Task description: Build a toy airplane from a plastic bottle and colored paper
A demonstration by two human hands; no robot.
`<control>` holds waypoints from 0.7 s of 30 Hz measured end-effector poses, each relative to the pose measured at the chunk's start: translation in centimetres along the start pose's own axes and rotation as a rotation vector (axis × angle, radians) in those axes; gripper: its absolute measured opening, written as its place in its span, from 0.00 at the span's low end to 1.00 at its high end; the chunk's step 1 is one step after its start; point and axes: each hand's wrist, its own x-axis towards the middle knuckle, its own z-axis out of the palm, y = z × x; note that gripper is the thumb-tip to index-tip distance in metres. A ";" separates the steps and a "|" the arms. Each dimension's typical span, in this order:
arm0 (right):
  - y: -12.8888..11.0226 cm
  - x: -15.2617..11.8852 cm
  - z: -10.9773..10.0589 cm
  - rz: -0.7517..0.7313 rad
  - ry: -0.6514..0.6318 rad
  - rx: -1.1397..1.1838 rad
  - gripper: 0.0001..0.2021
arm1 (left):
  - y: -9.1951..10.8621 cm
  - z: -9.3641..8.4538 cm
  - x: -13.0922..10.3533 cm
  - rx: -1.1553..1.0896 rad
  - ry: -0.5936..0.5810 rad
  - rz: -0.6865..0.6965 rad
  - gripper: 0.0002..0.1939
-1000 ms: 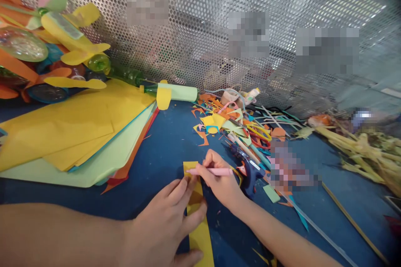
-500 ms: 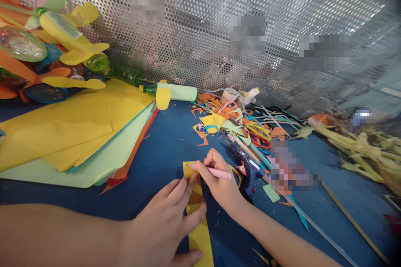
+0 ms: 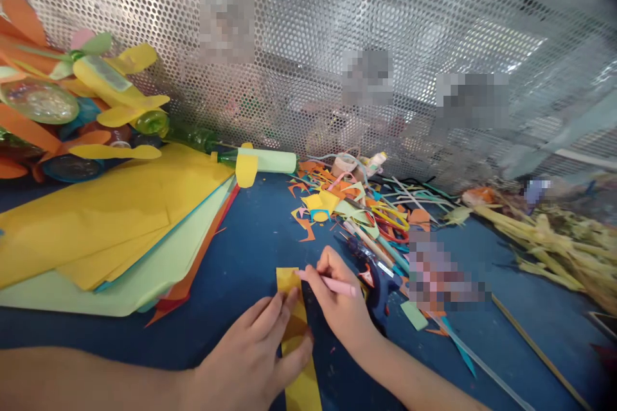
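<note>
A narrow yellow paper strip (image 3: 303,382) lies on the blue table. My left hand (image 3: 250,353) rests across it with fingers spread, pressing it flat near its far end. In my right hand (image 3: 340,302) a pink pen (image 3: 337,285) is pinched between thumb and fingers. The pen's tip is at the right edge of the strip's far end, just beyond my left fingertips. To the right of my right hand lies a dark blue glue gun (image 3: 380,286), partly hidden behind it.
Stacked coloured sheets (image 3: 96,225) lie left, below bottles with paper blades (image 3: 110,77). A green bottle (image 3: 274,161) lies behind. Paper scraps (image 3: 322,201), scissors (image 3: 393,218), a stick (image 3: 540,350) and dry husks (image 3: 535,225) are at right. A perforated metal screen (image 3: 299,32) stands behind.
The view has tilted, so the whole scene sits slightly lower. The pen tip has shifted right along the strip's far end. My left hand still holds the strip down.
</note>
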 end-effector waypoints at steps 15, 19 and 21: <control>0.1 -0.2 -0.4 0.015 0.004 -0.044 0.13 | -0.3 0.6 0.3 0.167 0.106 0.039 0.18; -0.1 -0.1 -0.4 0.043 0.004 -0.035 0.13 | -0.2 1.0 0.2 0.181 0.130 0.037 0.18; -0.1 -0.1 -0.3 0.046 0.008 -0.027 0.13 | -0.2 1.2 0.2 0.187 0.145 0.024 0.19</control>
